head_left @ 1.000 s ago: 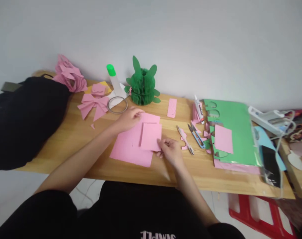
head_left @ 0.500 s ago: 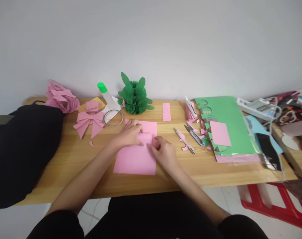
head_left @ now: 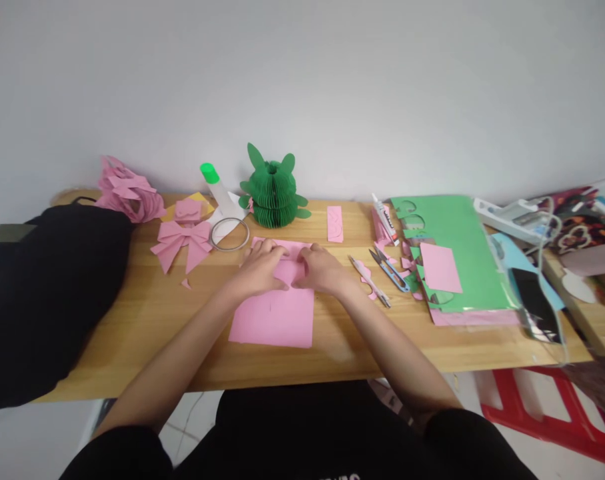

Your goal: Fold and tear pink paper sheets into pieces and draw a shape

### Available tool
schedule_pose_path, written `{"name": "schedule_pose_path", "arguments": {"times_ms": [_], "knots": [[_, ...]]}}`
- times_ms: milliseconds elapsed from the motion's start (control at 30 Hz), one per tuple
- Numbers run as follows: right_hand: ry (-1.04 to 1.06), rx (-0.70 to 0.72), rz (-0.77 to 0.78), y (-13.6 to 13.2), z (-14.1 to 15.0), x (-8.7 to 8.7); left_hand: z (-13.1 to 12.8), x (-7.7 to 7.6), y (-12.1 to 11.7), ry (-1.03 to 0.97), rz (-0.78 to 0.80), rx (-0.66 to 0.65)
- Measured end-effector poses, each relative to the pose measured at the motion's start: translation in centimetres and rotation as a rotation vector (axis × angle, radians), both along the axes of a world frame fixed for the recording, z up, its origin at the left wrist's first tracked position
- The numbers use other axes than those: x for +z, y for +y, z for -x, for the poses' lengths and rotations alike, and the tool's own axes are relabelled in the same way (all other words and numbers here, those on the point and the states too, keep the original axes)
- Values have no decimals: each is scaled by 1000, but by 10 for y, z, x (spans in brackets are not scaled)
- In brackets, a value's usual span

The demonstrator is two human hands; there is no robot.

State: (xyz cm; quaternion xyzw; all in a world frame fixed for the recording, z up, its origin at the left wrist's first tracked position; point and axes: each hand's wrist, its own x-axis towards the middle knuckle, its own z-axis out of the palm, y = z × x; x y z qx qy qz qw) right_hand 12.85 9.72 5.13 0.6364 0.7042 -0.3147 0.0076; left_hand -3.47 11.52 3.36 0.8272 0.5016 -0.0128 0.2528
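Observation:
A pink sheet of paper (head_left: 275, 323) lies on the wooden table in front of me, and its upper part looks curled or folded over between my hands. My left hand (head_left: 262, 268) grips that part from the left, fingers bent at the top and thumb below. On the other side, my right hand (head_left: 321, 268) is closed on the paper with its fingers curled and thumb low. The palms and fingers hide part of the fold. Just behind the sheet stands a green honeycomb paper figure (head_left: 273, 193). A silvery ring (head_left: 230, 249) rests to the left of it.
At left are a black bag (head_left: 57, 293), a pink paper bow (head_left: 185, 243) and a green-capped glue bottle (head_left: 216, 187). To the right lie a pen (head_left: 370, 281), snips (head_left: 393, 273), a glue tube (head_left: 385, 219), green sheets (head_left: 467, 253) and a phone (head_left: 535, 297).
My right hand has moved up and left along the sheet's right edge and now grips the upper part, level with my left hand. The view has shifted slightly.

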Motion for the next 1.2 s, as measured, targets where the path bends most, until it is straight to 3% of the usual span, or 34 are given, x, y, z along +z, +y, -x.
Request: {"name": "schedule_pose_path", "arguments": {"times_ms": [167,300,433,500,567,633,767,867,967,1200], "knots": [[91,-14,17,-4,-9,-3,1,-5,-1,-24,-40,-8],[344,-236,23,-18,-17,-16,1,-3,-7,-51,-77,-6],[560,-278,-118,-38,-10,-33,2,-3,-17,-80,-180,28],[600,-282,-166,-45,-17,-34,6,-4,-24,-107,-254,89],[615,-307,-167,-53,-42,-25,15,-5,-31,-126,-310,166],[657,-360,-143,-61,-88,-7,28,-5,-37,-92,-300,170],[536,-710,-153,-80,-197,32,55,-8,-46,55,-156,61],[416,-874,-73,-82,-249,43,66,-12,-49,144,-100,-4],[378,-965,-79,-76,-267,38,70,-19,-50,184,-116,-14],[378,-1114,-212,-66,-266,17,74,-27,-50,159,-126,-13]]}}
